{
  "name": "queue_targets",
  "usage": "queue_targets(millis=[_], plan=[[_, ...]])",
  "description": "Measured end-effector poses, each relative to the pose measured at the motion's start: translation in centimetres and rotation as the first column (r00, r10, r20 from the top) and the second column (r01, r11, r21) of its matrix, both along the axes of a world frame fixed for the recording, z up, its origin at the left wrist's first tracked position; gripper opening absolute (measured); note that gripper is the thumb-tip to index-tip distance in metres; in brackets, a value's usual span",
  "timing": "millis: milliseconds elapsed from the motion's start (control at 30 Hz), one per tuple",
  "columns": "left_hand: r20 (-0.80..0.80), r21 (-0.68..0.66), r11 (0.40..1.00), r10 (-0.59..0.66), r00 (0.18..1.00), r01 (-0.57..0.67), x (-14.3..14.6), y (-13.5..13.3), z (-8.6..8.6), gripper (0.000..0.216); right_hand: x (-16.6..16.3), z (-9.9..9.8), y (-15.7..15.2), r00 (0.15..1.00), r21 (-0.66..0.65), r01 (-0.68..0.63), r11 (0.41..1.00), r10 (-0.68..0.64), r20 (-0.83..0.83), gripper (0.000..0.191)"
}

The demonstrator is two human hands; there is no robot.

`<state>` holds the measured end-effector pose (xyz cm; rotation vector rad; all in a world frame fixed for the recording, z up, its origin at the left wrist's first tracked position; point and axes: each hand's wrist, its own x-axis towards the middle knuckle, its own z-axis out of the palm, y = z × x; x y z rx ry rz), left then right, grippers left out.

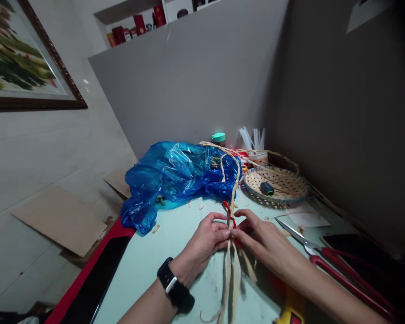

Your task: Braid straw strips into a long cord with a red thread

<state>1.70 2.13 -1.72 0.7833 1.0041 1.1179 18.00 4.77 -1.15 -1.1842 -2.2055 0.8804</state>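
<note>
Both my hands meet at a pale plant-fibre braid (236, 182) over the table. My left hand (209, 232) pinches it from the left, thumb and fingers closed on the strands. From the right, my right hand (256, 231) holds the same spot between thumb and index finger. A red tie (232, 220) is wound round the braid just above my fingertips. Below them, loose flat fibre strands (235, 279) hang toward me. The finished length of braid runs away over a blue plastic bag and back toward a basket.
The blue plastic bag (175, 173) lies at the back left. Behind my right hand stands a round woven basket (290, 191) with a dark object (266, 188) inside. Red-handled scissors (337, 265) lie at right, near a yellow tool (292, 310). A grey partition (202, 90) encloses the back.
</note>
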Motion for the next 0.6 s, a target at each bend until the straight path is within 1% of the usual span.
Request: queue_targets(millis=[33, 100, 200, 267, 367, 433, 533, 600], plan=[[-0.013, -0.011, 1.000, 0.001, 1.000, -0.001, 0.1, 0.0, -0.1, 0.041, 0.0, 0.1, -0.1, 1.000, 0.004, -0.024, 1.000, 0.024, -0.009, 0.029], [-0.039, -0.025, 0.999, -0.037, 0.999, 0.036, 0.1, -0.1, -0.2, 0.037, 0.0, 0.5, -0.4, 0.999, 0.024, -0.044, 0.999, 0.044, -0.019, 0.029], [-0.084, -0.025, 0.993, -0.120, 0.989, 0.118, -0.1, -0.1, 0.2, 0.040, 0.2, 1.2, -0.5, 0.999, 0.039, -0.036, 0.999, 0.037, -0.029, 0.027], [-0.104, -0.027, 0.990, -0.141, 0.985, 0.139, -0.3, -0.1, 0.5, 0.042, 0.4, 1.4, -0.4, 1.000, 0.069, -0.009, 0.998, 0.010, -0.016, 0.025], [-0.090, -0.049, 0.987, -0.155, 0.984, 0.151, -0.6, 0.0, 0.7, 0.041, 0.7, 1.2, -0.1, 0.999, 0.154, 0.036, 0.987, -0.042, 0.033, 0.020], [-0.059, -0.071, 0.984, -0.169, 0.984, 0.165, -0.8, 0.1, 0.7, 0.042, 0.8, 1.0, 0.2, 0.996, 0.182, 0.027, 0.983, -0.042, 0.076, 0.018], [-0.024, -0.081, 0.979, -0.190, 0.981, 0.188, -0.9, 0.2, 0.6, 0.042, 1.0, 0.7, 0.6, 0.988, 0.165, 0.005, 0.986, -0.030, 0.148, 0.020], [-0.013, -0.075, 0.977, -0.199, 0.980, 0.198, -0.9, 0.2, 0.4, 0.040, 1.0, 0.6, 0.7, 0.981, 0.153, 0.016, 0.988, -0.044, 0.187, 0.022]])
